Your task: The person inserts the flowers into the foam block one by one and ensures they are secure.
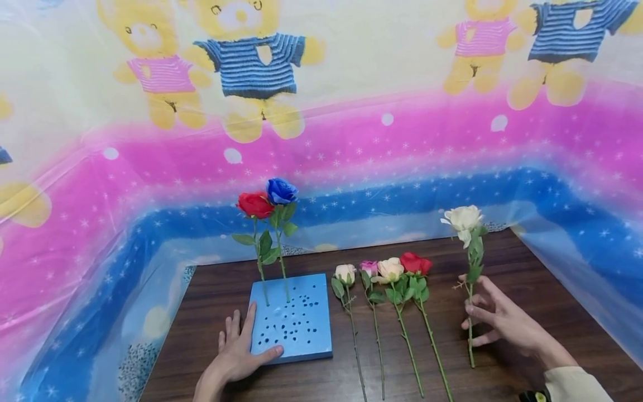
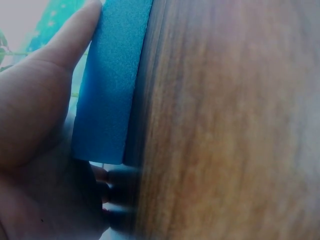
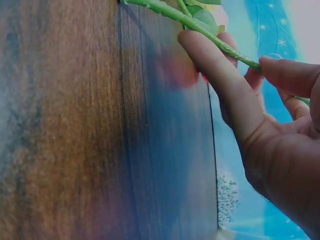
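Holds a white rose upright, bloom uppermost, in the right grip, narrowed to a pinch on the stem between thumb and fingers, well to the right of the blue block. Cannot tell whether the stem's lower end touches the worktop. Rests the left grip, spread wide, against the block's near left corner, probably to steady it. Seems to be at the step of bringing another flower to the block, with insertion not yet begun. Likely calls next for carrying the rose leftward past the lying row, lining the stem up with a free hole and pressing down. Offers no container besides the holed block, with a standing red rose and a blue rose set toward its far left. Leaves a small cream rose, pink rose, larger cream rose and lying red rose between block and right grip.
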`<state>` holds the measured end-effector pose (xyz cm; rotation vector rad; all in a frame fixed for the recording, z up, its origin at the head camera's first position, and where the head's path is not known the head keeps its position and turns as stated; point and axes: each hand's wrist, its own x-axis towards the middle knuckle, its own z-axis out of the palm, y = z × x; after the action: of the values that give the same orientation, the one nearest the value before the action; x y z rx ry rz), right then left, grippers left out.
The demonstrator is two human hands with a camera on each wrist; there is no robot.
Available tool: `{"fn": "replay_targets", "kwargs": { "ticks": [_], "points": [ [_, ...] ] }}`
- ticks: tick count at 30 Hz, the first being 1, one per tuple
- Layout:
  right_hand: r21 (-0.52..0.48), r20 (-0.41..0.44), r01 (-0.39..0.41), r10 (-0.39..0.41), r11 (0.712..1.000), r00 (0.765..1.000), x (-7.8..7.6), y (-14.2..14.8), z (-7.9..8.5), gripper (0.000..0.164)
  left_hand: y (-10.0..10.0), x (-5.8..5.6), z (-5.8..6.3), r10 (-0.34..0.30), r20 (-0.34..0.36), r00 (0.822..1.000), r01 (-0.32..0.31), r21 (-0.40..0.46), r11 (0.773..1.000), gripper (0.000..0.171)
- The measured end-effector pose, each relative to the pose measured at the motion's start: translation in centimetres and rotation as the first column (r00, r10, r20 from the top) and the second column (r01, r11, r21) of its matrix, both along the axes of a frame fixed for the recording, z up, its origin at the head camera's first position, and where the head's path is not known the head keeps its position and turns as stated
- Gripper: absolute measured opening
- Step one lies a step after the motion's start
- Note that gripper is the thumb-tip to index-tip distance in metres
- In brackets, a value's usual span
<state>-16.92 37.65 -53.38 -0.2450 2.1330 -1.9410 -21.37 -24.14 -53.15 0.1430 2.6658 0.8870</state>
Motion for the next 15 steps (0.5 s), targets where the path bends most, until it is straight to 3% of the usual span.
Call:
{"fn": "replay_targets", "kwargs": {
  "ticks": [9,15],
  "points": [
    [0.012,-0.117,0.056,-0.054,0.998,0.992,-0.6,-0.9,0.7,0.052,0.0,0.1,0.3,0.001,0.004,1.0,-0.001,0.007,1.0,0.133],
    [0.031,-0.171,0.074,-0.068,0.997,0.983,-1.3,-1.2,1.4,0.056,0.0,0.2,0.4,0.004,0.001,1.0,-0.004,0.005,1.0,0.133]
  ]
}}
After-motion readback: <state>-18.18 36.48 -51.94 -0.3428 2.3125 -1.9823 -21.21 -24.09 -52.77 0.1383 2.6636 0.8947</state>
